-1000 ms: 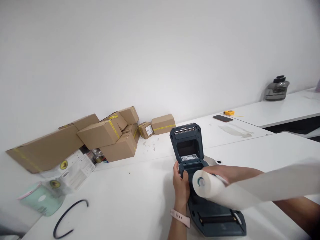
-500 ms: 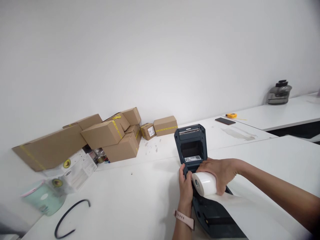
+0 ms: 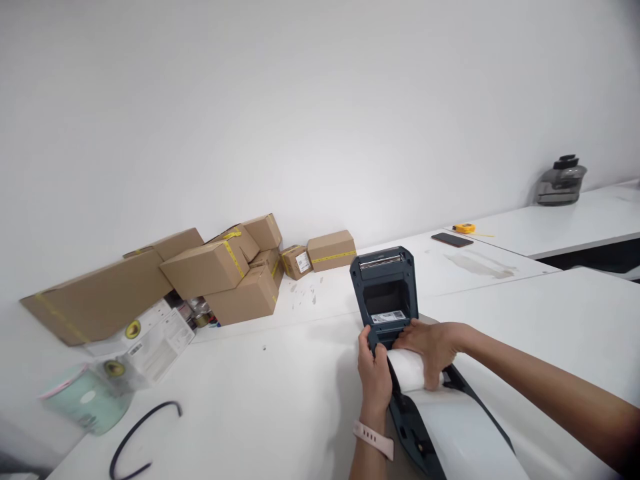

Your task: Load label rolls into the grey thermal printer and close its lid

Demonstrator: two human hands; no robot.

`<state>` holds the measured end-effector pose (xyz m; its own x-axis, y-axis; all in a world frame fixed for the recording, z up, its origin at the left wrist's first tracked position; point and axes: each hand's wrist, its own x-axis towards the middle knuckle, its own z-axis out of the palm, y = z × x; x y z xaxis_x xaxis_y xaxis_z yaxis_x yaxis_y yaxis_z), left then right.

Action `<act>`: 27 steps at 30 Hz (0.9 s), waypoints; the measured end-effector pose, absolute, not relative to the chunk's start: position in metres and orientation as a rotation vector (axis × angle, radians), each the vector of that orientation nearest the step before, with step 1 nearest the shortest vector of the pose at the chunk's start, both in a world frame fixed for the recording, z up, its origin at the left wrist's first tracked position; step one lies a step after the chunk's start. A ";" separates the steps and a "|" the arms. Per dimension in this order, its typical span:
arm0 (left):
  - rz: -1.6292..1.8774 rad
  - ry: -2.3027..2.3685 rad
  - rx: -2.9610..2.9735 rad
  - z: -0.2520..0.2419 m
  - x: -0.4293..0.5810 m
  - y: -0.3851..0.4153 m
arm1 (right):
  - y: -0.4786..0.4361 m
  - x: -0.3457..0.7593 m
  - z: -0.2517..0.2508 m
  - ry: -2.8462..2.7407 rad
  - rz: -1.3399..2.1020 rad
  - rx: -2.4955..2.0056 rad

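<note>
A dark label printer (image 3: 385,287) stands on the white table with its lid raised. Inside its body sits a white label roll (image 3: 406,370), and a wide strip of paper (image 3: 465,433) runs from it toward me over the printer's front. My left hand (image 3: 374,373), with a pink band on the wrist, is closed around the printer's left edge beside the roll. From the right, my right hand (image 3: 430,347) grips the roll, its thumb pressed against the white paper. The fingers of that hand reach toward the lid's hinge and hide the roll's right end.
Cardboard boxes (image 3: 240,293) lie stacked on the left against the wall. A mint-green container (image 3: 93,403) and a curved black band (image 3: 133,433) are nearer. At back right are a black phone (image 3: 452,239), a yellow tape measure (image 3: 464,229) and a dark transparent jug (image 3: 561,183).
The label roll has gone lower into the printer and turned, hiding its open end. The paper strip has swung over the printer's front. My right hand has moved slightly left with the roll.
</note>
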<state>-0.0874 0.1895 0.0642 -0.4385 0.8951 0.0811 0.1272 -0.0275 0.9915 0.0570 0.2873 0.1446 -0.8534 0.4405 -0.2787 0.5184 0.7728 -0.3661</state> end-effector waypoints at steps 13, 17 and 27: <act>1.507 1.605 1.092 0.071 -0.085 0.188 | 0.289 0.080 0.222 3.959 -0.919 1.749; 1.471 1.620 1.113 0.076 -0.085 0.186 | 0.317 0.068 0.231 3.790 -1.217 1.719; 1.520 1.649 1.293 0.067 -0.063 0.099 | 0.246 0.100 0.199 3.682 -1.609 1.408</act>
